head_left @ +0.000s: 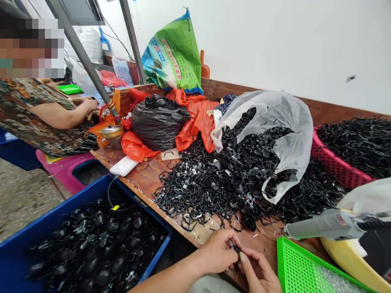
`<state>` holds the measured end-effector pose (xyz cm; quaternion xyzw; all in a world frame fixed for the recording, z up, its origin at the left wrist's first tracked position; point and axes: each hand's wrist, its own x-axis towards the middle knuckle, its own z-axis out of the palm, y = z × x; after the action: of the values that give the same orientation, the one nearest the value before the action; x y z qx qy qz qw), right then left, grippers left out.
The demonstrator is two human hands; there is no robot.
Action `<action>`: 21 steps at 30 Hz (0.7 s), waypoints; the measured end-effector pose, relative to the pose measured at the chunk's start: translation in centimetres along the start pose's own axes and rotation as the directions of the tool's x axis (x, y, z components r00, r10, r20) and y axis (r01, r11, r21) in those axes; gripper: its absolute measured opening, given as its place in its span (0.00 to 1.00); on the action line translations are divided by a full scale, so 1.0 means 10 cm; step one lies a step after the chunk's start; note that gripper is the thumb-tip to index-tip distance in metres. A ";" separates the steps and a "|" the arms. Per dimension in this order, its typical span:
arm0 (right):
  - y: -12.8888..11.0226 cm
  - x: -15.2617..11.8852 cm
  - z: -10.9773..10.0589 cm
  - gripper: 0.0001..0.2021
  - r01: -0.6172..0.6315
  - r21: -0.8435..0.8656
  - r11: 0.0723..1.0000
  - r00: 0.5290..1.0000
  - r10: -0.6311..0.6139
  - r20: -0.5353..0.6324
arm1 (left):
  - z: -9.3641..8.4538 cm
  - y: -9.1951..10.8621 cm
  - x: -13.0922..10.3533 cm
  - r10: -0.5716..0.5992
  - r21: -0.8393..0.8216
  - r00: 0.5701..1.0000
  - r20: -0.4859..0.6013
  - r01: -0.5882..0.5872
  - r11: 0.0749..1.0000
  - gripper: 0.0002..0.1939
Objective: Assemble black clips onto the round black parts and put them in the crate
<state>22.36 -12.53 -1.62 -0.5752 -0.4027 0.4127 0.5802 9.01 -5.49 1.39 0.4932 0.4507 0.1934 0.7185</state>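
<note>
Both hands are busy with one small black part (pixel 235 248), held up just over the near edge of the bench (pixel 142 181). The left hand (pixel 217 250) has its fingers drawn in to a tight pinch on it, and the right hand (pixel 259 269) meets it with thumb and fingers nearly closed; they cover most of the piece, so I can't make out its shape. I'd steady it with the left, press lightly with the right, and keep it clear of the loose heap (pixel 210 183) ahead.

The blue bin (pixel 14 260) at the left holds many rounded black pieces, the pink basket (pixel 332 162) thin black strips. Small clear bits lie in the green tray (pixel 301 262); more black pieces spill from the white bag (pixel 295 112).
</note>
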 end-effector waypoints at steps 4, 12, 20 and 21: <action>-0.21 0.04 -0.03 0.15 -0.163 -0.023 0.986 0.987 0.163 0.010 | -0.04 0.10 0.01 0.083 -0.120 0.996 -0.045 -0.088 0.989 0.12; -0.74 0.32 0.09 0.08 0.078 -0.108 0.991 0.997 -0.075 0.028 | -0.01 0.18 0.02 0.220 -0.072 0.967 -0.131 -0.230 0.970 0.16; -0.59 0.33 -0.07 0.04 0.170 -0.528 0.832 0.983 -0.106 0.150 | 0.04 0.12 0.00 0.381 0.204 0.897 -0.224 -0.339 0.919 0.16; -0.59 0.31 -0.09 0.04 0.162 -0.548 0.821 0.983 -0.085 0.164 | 0.05 0.12 -0.01 0.403 0.267 0.886 -0.228 -0.341 0.902 0.15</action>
<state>24.37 -9.88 4.26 -0.6637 -0.5795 0.2756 0.3843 9.58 -5.34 2.55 0.6148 0.4620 0.3445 0.5384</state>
